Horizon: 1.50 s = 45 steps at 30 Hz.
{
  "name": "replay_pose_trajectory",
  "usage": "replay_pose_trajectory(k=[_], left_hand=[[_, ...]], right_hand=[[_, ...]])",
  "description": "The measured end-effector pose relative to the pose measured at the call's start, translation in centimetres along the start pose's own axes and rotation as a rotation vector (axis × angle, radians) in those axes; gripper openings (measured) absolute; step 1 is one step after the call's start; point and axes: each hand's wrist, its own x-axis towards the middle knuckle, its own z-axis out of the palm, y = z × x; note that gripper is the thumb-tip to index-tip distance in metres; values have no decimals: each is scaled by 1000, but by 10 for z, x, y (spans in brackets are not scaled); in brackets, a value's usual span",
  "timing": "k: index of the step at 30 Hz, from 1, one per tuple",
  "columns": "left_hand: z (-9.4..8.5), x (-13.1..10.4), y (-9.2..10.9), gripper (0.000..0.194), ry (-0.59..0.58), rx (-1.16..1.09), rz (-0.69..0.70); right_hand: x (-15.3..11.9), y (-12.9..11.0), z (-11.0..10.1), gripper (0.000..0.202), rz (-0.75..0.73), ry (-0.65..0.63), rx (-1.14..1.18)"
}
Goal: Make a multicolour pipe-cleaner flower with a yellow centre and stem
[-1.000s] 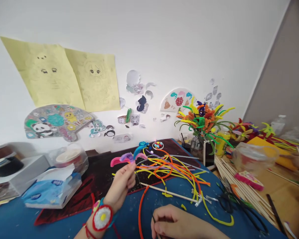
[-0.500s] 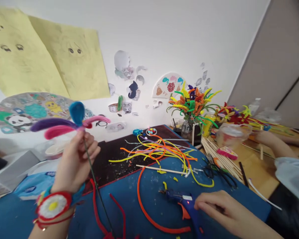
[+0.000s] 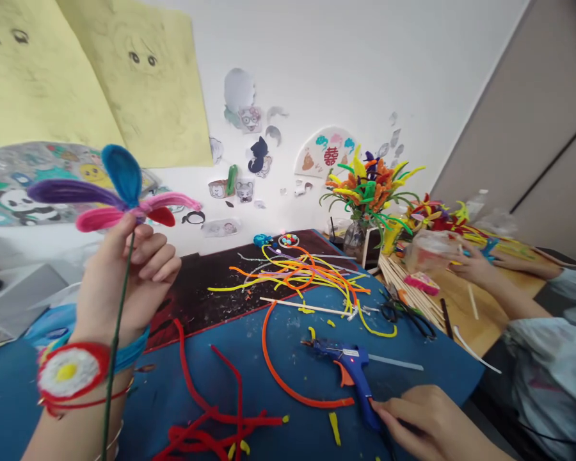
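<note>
My left hand (image 3: 137,269) is raised at the left, its thumb and fingers pinching the top of a green stem under a pipe-cleaner flower (image 3: 125,176) with purple, blue, pink and red petals. The stem hangs down past the wrist. At the lower right, my right hand (image 3: 420,416) has its fingertips at the handle end of a blue glue gun (image 3: 358,374), which lies on the blue mat with its red light on. Whether the fingers grip the handle or its cord is hard to make out. Red pipe cleaners (image 3: 211,426) lie between my hands.
Orange and yellow pipe cleaners (image 3: 312,275) lie at the mat's centre, with scissors (image 3: 408,314) and wooden sticks (image 3: 413,288) to their right. Behind stands a vase of pipe-cleaner flowers (image 3: 367,186). At the right, another person's hands (image 3: 480,262) handle a blue piece.
My left hand and the flower have moved left and up, the petals now facing me more. My right hand sits lower on the glue gun. The other person's hands have come further into view.
</note>
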Motion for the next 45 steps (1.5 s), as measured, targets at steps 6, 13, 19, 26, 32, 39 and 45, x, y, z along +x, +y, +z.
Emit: replay_pose_trajectory(k=[6, 13, 19, 26, 32, 39, 45], left_hand=[[2, -3, 2, 33, 1, -34, -5], [10, -6, -7, 31, 18, -43, -24], [12, -8, -16, 20, -33, 133, -74], [21, -14, -30, 16, -78, 203, -112], [30, -20, -48, 29, -43, 282, -96], [41, -33, -44, 42, 36, 244, -72], [27, -24, -32, 35, 116, 158, 34]], right_hand=[[3, -1, -3, 47, -18, -147, -25], [11, -6, -11, 50, -33, -174, -59], [22, -1, -14, 48, -6, -285, -101], [77, -16, -32, 37, -122, -180, 127], [151, -45, -55, 28, -148, 30, 643], [204, -81, -54, 43, -218, -388, 1209], [211, -77, -32, 36, -130, -604, 1429]])
